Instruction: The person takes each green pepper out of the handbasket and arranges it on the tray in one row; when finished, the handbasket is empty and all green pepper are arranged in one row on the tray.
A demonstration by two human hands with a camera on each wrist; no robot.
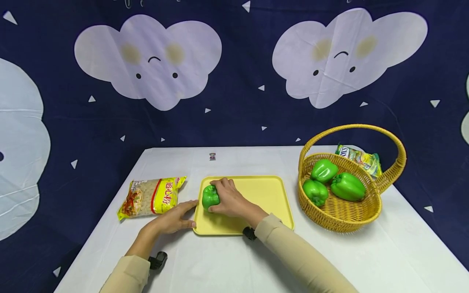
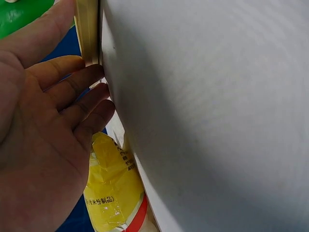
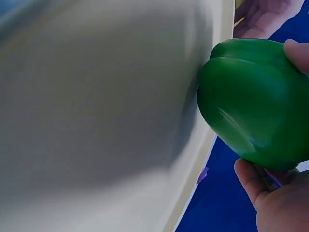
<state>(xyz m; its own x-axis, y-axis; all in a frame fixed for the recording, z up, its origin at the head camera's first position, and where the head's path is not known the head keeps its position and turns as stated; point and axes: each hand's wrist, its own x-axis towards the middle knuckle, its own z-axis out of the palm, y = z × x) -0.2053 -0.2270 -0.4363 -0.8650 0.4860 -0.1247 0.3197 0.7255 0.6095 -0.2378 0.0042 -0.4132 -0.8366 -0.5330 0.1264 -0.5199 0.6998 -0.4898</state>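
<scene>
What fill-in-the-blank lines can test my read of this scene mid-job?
The person's ____ hand grips a green pepper.
The rectangular tray is ____ in color.
The wicker basket holds ____ more green peppers.
In the head view, the yellow-and-red food packet lies to the ____ of the tray.

Missing words: right; yellow; three; left.

Your colours: green bell pepper (image 1: 210, 197), pale yellow tray (image 1: 261, 195)
You wear beige sleeves (image 1: 304, 254); the wicker basket (image 1: 338, 221) is golden, the navy backdrop (image 1: 238, 122) printed with pale clouds (image 1: 161, 89) and white triangles (image 1: 261, 88).
</scene>
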